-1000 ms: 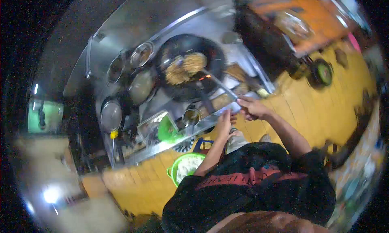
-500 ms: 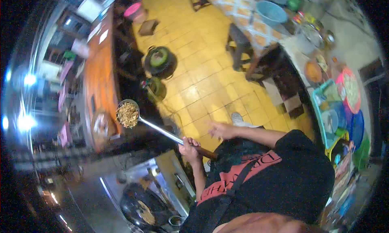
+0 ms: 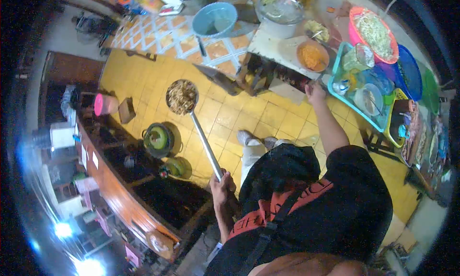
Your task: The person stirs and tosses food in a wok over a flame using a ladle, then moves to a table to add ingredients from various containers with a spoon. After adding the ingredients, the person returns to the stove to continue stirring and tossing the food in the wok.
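My left hand (image 3: 222, 188) is closed round the long handle of a metal ladle (image 3: 205, 144). The ladle's round bowl, held out over the yellow floor, is full of chopped brown-and-yellow cooked food (image 3: 181, 97). My right hand (image 3: 315, 92) reaches forward, fingers loosely apart, close to the front edge of a pale table (image 3: 268, 49). Nearest to it stand an orange bowl (image 3: 314, 56) of shredded orange food and a turquoise tray (image 3: 357, 109) with containers in it. I see nothing held in the right hand.
A pink basin (image 3: 354, 29) of pale shreds and a lidded pot (image 3: 280, 29) are on the pale table. A blue basin (image 3: 214, 19) rests on the tiled table (image 3: 167, 38). Green gas cylinders (image 3: 157, 138) stand on the floor, beside a wooden counter (image 3: 120, 192) at left.
My view has turned right, toward the tables, and the stove and wok have left it. The filled ladle has swung round with my left hand. My right arm has stretched forward toward the pale table.
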`<act>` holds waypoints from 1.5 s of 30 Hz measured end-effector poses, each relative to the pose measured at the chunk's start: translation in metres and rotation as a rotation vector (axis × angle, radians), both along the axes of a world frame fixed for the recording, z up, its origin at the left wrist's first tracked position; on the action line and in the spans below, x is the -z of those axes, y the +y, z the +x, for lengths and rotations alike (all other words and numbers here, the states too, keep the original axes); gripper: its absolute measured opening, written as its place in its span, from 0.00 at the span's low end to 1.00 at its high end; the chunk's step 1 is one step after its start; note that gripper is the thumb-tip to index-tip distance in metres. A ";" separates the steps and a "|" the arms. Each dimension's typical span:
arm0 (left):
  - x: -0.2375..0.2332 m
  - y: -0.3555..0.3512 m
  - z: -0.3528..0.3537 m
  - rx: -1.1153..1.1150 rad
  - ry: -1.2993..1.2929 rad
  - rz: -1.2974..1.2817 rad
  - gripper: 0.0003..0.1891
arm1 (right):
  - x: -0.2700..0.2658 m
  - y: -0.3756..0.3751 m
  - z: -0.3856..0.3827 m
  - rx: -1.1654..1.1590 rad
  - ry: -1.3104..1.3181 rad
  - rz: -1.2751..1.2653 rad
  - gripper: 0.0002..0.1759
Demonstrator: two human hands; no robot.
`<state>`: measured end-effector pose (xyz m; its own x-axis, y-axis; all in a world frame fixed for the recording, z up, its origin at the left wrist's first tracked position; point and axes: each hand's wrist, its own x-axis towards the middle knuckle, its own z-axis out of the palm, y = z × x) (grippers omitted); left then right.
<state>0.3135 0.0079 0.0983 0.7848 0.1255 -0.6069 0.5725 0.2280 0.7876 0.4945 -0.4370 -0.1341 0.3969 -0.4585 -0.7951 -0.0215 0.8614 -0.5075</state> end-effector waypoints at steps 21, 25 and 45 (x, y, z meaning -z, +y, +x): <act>-0.003 -0.047 0.324 1.750 -0.217 -0.218 0.23 | -0.265 0.117 -0.083 0.441 0.375 -1.310 0.13; 0.003 -0.079 0.339 2.103 -0.172 0.186 0.27 | -0.281 0.116 -0.074 0.259 0.587 -1.729 0.07; 0.001 -0.116 0.299 2.137 -0.237 -0.046 0.35 | -0.235 0.102 -0.145 0.438 0.633 -1.498 0.06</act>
<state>0.6122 -0.1081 0.0977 -0.2889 -0.8297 -0.4776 -0.1695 -0.4467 0.8785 0.3495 -0.3350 0.1009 -0.1449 -0.8866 0.4392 -0.4347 -0.3417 -0.8332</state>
